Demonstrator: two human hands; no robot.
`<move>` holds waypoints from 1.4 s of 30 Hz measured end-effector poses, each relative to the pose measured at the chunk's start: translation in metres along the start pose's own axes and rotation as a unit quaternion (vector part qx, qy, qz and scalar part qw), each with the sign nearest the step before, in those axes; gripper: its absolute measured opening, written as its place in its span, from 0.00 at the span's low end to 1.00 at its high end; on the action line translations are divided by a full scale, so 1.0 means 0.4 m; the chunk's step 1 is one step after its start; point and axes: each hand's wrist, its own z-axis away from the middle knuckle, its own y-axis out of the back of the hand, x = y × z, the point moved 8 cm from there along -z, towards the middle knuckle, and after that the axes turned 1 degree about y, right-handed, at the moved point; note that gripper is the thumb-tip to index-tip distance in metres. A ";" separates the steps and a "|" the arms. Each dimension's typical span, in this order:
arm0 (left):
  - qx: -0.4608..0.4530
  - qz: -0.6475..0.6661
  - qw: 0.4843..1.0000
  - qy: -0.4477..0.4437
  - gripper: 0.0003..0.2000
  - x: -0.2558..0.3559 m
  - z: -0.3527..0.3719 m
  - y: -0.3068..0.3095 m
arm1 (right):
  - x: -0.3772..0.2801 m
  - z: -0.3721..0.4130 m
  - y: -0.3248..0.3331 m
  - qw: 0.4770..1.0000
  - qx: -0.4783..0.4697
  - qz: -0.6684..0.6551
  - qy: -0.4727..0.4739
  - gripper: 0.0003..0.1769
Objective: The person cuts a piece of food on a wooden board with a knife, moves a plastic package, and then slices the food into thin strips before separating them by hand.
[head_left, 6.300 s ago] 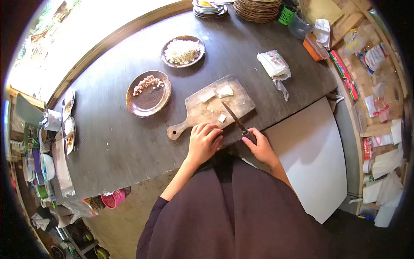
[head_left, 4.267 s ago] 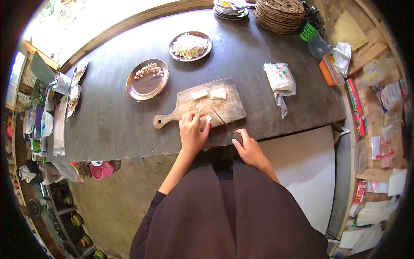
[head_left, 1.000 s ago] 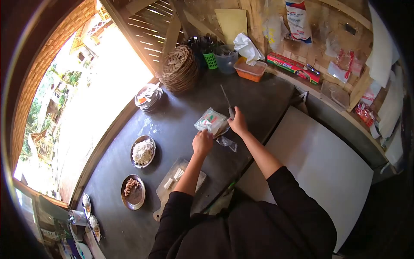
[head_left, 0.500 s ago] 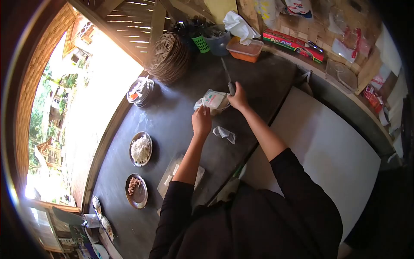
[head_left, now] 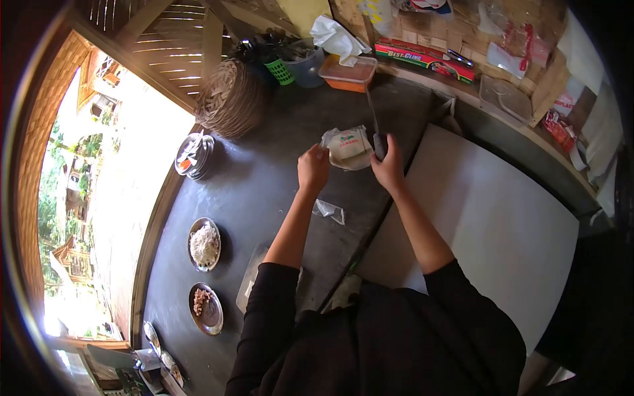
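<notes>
Dark countertop (head_left: pixel 264 178) beneath a slatted window. White packet (head_left: pixel 349 146) is held up off the surface, well beyond the cutting board (head_left: pixel 249 290), toward the back wall. Left hand (head_left: pixel 313 168) pinches the packet's left edge, fingers closed on it. Right hand (head_left: pixel 388 168) is clenched round the knife (head_left: pixel 374 122) handle at the packet's right edge, blade pointing away from the cutting board. Can't tell if those fingers also grip the wrapper. Plastic scrap (head_left: pixel 329 211) lies between cutting board and packet. My read: with a blade in the fist, keep the edge turned off the left fingers, hold the packet low and pinch firmly near its corner.
</notes>
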 end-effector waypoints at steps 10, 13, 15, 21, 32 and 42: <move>-0.036 -0.009 0.999 0.016 0.11 -0.085 0.064 -0.006 | -0.091 0.118 0.032 0.997 -0.060 -0.050 0.008 0.33; -0.049 0.000 0.999 -0.010 0.10 -0.079 0.080 0.030 | -0.106 0.116 0.043 0.998 -0.015 -0.017 0.058 0.33; -0.057 0.015 0.998 -0.030 0.09 -0.080 0.103 0.060 | -0.126 0.112 0.052 0.999 -0.029 -0.023 0.040 0.32; -0.181 -0.100 0.978 -0.023 0.16 -0.124 0.220 0.113 | -0.151 0.205 -0.024 0.967 -0.241 -0.059 -0.053 0.32; -0.159 -0.166 0.966 -0.122 0.16 -0.068 0.313 0.112 | -0.241 0.299 -0.066 0.958 -0.287 -0.020 0.025 0.32; -0.064 -0.042 0.989 -0.126 0.06 -0.018 0.249 0.109 | -0.232 0.213 -0.034 0.982 -0.177 -0.059 0.019 0.32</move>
